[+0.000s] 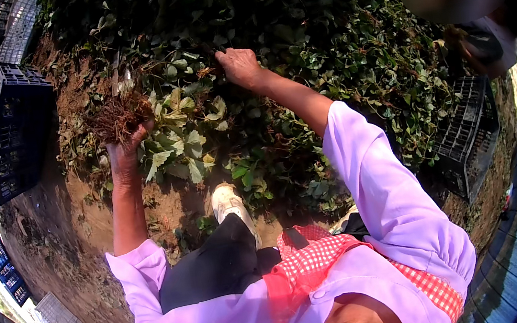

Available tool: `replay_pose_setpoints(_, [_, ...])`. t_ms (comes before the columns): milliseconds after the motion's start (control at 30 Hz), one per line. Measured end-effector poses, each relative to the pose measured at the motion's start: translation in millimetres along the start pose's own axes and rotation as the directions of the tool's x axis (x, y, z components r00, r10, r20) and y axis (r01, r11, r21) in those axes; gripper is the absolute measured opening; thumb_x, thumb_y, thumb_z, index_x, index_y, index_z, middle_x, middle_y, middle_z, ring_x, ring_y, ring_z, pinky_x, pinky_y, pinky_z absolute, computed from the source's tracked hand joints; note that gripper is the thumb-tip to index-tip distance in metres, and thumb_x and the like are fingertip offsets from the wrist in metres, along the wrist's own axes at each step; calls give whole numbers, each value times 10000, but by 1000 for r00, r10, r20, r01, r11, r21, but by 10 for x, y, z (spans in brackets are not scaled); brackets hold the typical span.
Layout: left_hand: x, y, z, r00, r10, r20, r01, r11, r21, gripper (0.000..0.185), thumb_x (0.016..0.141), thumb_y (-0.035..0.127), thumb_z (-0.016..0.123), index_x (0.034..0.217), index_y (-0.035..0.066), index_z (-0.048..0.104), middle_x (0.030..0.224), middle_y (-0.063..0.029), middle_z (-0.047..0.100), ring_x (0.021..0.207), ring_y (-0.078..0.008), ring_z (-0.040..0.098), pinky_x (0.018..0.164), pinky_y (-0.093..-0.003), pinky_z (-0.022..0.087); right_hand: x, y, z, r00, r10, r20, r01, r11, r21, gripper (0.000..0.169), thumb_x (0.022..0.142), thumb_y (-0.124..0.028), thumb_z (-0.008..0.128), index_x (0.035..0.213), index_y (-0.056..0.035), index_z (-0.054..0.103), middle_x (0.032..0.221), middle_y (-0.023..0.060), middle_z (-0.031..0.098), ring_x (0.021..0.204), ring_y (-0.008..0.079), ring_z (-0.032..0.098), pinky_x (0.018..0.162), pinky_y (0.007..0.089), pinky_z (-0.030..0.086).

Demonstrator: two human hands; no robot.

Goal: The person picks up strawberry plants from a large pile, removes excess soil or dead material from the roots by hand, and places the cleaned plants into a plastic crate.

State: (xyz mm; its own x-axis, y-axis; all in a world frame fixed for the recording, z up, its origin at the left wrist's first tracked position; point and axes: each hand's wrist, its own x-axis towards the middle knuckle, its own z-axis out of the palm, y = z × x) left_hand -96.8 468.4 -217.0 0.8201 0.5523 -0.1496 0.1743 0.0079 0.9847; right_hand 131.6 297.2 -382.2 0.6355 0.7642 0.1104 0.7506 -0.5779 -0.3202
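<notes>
My left hand [130,136] is closed around a bunch of uprooted leafy plants, whose brown roots [118,118] stick up over the fingers. Their broad green and yellowish leaves [183,144] spread to the right of that hand. Further up and right, my right hand [238,66] reaches over a wide heap of leafy plants [323,55]; its fingers are curled at the edge of dark foliage, and whether they grip a stem is hidden in shadow.
Dark plastic crates [21,129] stand at the left, with another black crate [468,134] at the right. A grey crate [61,317] lies lower left. Another person [492,42] is at the upper right. My shoe [229,202] rests on bare soil [171,202] beside the heap.
</notes>
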Motion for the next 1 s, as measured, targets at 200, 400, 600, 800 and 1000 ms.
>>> replay_pose_setpoints(200, [0,38,-186,998,-15,-61,17,1000,23,296,764,126,670,1038,20,640,984,-59,651,903,-172,600,850,-318,464,22,94,-389,978,202,-59,-160,895,417,192,704,-144,586,879,-67,604,876,116,617,870,339,600,710,439,490])
replay_pose_setpoints(400, [43,95,-86,996,10,-88,-12,1000,-26,295,764,146,674,1025,13,645,982,-68,651,889,-179,604,838,-320,467,37,-119,-130,982,92,164,-121,977,176,502,734,-120,602,1200,-68,423,998,195,572,932,393,578,763,477,481])
replay_pose_setpoints(600, [53,198,-301,978,45,-201,-51,998,-22,266,758,133,677,995,14,649,968,-47,640,907,-170,586,847,-319,459,-31,-1055,-63,975,-140,-174,208,851,482,229,667,-49,576,896,-51,582,812,139,591,828,359,588,693,471,469])
replay_pose_setpoints(800, [57,337,-865,935,222,-275,-275,945,-175,259,882,103,564,1108,-13,614,1108,-134,626,979,-212,624,881,-338,508,369,-1400,-607,951,-263,165,-178,-26,984,447,701,-85,646,1137,-30,565,917,146,648,758,206,607,698,317,474])
replay_pose_setpoints(1000, [124,106,-1128,977,145,-158,-184,946,-267,274,900,113,530,1128,-18,607,1162,-153,606,1037,-222,606,915,-346,491,-106,-536,-164,860,-46,509,-450,403,797,358,711,-89,663,1044,33,615,849,97,656,766,159,624,680,300,501])
